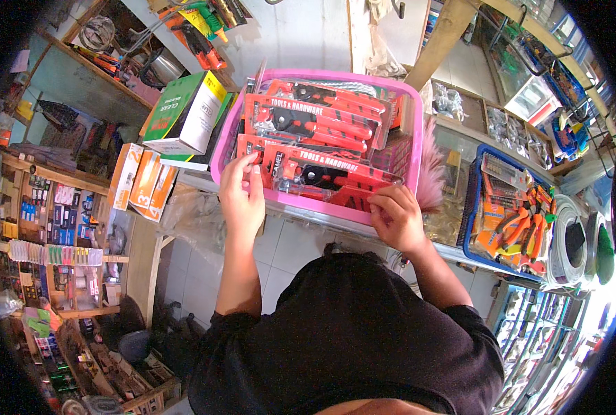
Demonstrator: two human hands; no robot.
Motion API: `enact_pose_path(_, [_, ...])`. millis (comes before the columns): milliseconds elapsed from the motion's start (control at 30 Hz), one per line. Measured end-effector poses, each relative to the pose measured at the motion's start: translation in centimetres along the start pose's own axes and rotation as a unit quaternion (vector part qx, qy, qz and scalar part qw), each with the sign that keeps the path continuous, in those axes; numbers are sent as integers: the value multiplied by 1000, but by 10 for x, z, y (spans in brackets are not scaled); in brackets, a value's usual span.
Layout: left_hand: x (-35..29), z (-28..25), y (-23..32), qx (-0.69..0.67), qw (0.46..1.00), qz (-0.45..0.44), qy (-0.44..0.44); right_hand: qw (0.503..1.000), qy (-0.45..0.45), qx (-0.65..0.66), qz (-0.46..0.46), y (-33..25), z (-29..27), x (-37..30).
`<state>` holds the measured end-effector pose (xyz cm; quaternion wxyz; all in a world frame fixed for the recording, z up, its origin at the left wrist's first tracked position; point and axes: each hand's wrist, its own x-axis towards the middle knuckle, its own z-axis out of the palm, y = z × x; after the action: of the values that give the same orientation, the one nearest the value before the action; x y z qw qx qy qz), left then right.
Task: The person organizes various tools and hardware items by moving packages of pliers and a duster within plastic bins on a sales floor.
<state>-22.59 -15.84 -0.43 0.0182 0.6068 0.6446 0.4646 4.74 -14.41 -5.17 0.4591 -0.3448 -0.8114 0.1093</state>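
Observation:
A pink plastic basket [421,124] in front of me holds several red-carded hand tools in clear blister packs, with black heads and red handles. The nearest packaged tool [329,176] lies along the basket's near side, and another packaged tool [315,124] lies behind it. My left hand [242,197] reaches over the near left corner, fingers stretched up and slightly apart, fingertips against the packs' left ends. My right hand [399,218] is at the near right corner, fingers curled and pinching the right end of the nearest pack. Its fingertips are partly hidden.
Left of the basket stand a green-and-white box [183,114] and orange-and-white boxes [145,180]. A pink feathery duster [430,169] touches the basket's right side. Farther right, a blue basket [470,207] holds orange-handled pliers [519,228], beside coiled white hose [564,235]. Wooden shelves [79,183] line the left.

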Motion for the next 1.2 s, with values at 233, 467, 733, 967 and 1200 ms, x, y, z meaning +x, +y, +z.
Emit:
enact_pose_path(233, [48,2,-4,30,992,71,-101,999,-2,19,35,3,2,1])
enact_pose_path(467, [74,7,-21,49,970,83,-223,999,2,10,49,3,2,2])
enact_pose_path(733, [96,8,-42,11,987,15,-159,998,-24,-1,66,2,2,7])
enact_pose_path(967, [129,9,-88,46,985,-93,-139,962,-54,124,237,-5,-10,46])
enact_pose_path(1200, [125,1,-109,-24,971,-134,-199,991,-58,-88,88,11,29,132])
